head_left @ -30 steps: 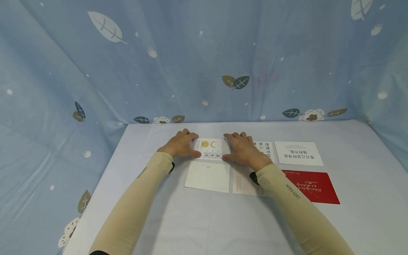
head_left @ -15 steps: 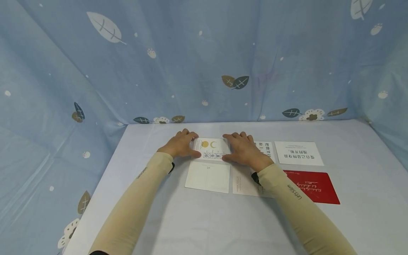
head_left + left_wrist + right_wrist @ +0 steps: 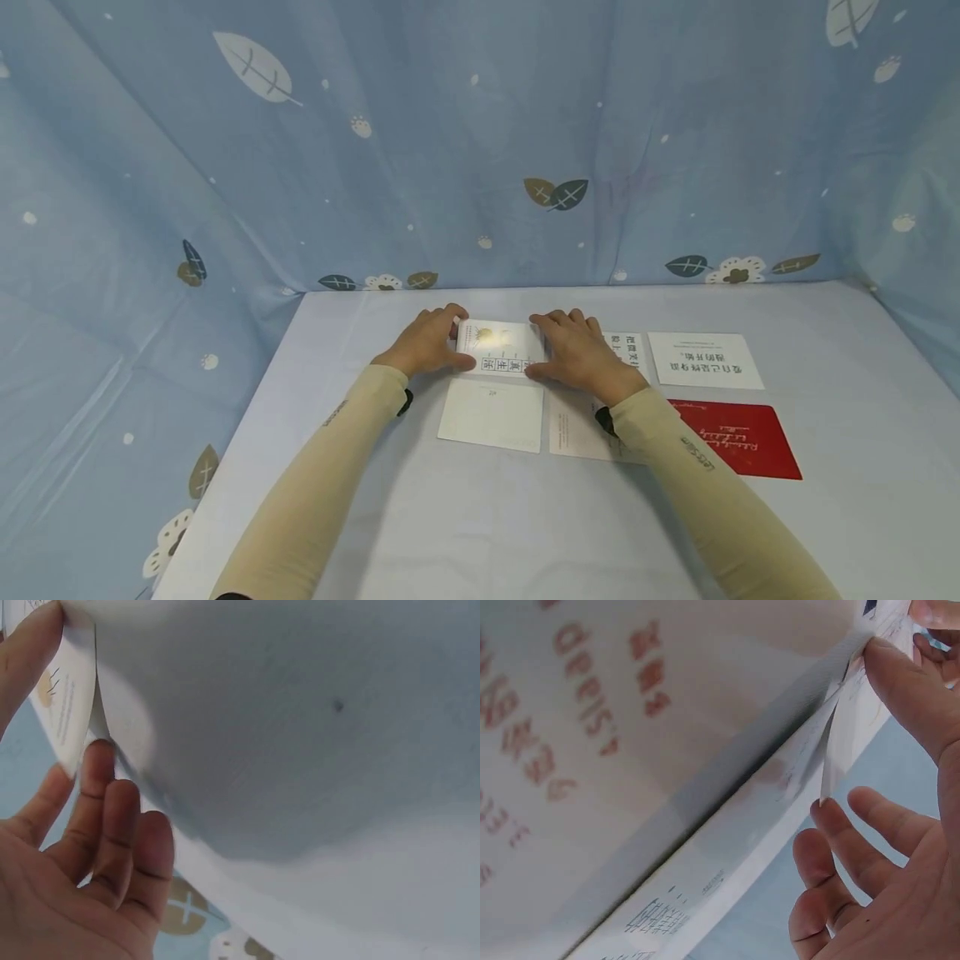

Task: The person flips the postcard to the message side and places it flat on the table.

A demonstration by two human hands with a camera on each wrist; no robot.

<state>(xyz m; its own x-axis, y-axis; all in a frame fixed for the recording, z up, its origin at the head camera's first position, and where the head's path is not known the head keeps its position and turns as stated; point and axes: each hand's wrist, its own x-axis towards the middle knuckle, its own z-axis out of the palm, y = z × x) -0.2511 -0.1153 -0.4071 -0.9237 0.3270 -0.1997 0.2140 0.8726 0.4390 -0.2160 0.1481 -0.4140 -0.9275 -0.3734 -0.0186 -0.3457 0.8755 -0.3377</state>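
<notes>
A white card (image 3: 501,343) printed with a yellow sun, a moon and boxed characters lies between the two hands at the back of the table. The left hand (image 3: 429,343) holds its left end, thumb at the near corner and fingers at the far corner. At the other end, the right hand (image 3: 579,350) grips the same way and covers part of the print. Both wrist views show the card (image 3: 64,712) tilted, with a gap beneath its edge. A plain cream card (image 3: 491,414) lies just in front of it.
A pale pink card (image 3: 581,432) lies partly under the right forearm. Farther right are a red card (image 3: 750,442), a white card with black characters (image 3: 705,375) and another lettered card (image 3: 630,343) half hidden by the right hand. Blue leaf-patterned cloth (image 3: 480,142) hangs behind.
The far edge of the sun card has risen slightly, and a bright sheen now crosses its print. Both hands keep their places at its ends. The other cards stay put.
</notes>
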